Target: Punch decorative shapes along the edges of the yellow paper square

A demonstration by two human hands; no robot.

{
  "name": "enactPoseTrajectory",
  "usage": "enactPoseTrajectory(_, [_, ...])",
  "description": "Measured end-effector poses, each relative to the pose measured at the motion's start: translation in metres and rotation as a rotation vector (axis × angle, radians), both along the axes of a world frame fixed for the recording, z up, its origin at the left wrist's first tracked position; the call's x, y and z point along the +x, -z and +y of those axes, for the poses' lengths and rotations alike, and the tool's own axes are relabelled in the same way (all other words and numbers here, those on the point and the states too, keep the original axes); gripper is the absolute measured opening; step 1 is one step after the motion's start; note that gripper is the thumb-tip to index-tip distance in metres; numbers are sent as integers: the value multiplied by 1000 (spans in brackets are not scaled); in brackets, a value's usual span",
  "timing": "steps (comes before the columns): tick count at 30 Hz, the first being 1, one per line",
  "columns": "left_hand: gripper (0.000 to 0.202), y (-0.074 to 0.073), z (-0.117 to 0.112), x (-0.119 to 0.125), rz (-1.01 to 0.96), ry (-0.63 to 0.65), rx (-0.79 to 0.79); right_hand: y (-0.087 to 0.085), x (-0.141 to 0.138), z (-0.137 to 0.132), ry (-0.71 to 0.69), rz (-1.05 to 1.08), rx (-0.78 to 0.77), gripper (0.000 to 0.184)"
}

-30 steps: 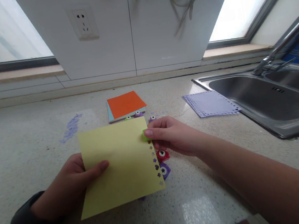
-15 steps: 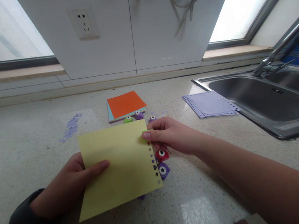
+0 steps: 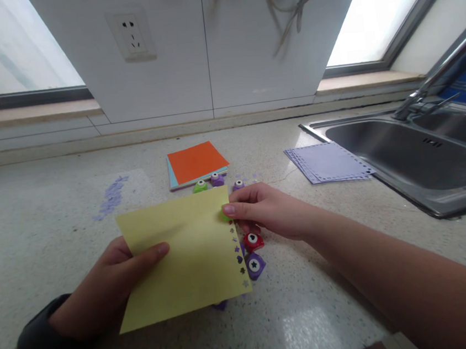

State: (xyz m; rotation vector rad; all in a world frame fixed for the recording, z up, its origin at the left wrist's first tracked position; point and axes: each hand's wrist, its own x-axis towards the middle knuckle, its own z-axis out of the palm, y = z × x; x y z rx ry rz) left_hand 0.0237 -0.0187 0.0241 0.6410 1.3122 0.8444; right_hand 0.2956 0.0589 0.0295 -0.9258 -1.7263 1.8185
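Observation:
My left hand [image 3: 115,281] grips a yellow paper sheet [image 3: 183,257] by its left edge, thumb on top. A row of small punched shapes runs down the sheet's right edge. My right hand [image 3: 262,210] pinches a small green paper punch [image 3: 225,214] on that edge near the top corner. Under and beside the sheet lie a red punch [image 3: 253,240] and a purple punch [image 3: 254,265]. A dark band sits on my left wrist.
A stack of coloured paper with an orange top sheet [image 3: 196,161] lies further back, with small green and purple punches [image 3: 209,183] in front of it. Punched lilac sheets [image 3: 327,162] lie by the steel sink [image 3: 415,161]. Lilac paper scraps [image 3: 110,195] are scattered at left.
The yellow sheet has tilted slightly, its left side lower and shifted left. My right hand with the green punch has stayed at the sheet's right edge, moving a little down.

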Motion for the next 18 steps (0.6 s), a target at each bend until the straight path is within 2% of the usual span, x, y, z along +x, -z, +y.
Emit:
enactPoseTrajectory(4, [58, -2, -1, 2, 14, 0, 8, -1, 0, 0, -5, 0, -3, 42])
enactPoseTrajectory(18, [52, 4, 0, -5, -22, -2, -11, -2, 0, -1, -5, -42, -1, 43])
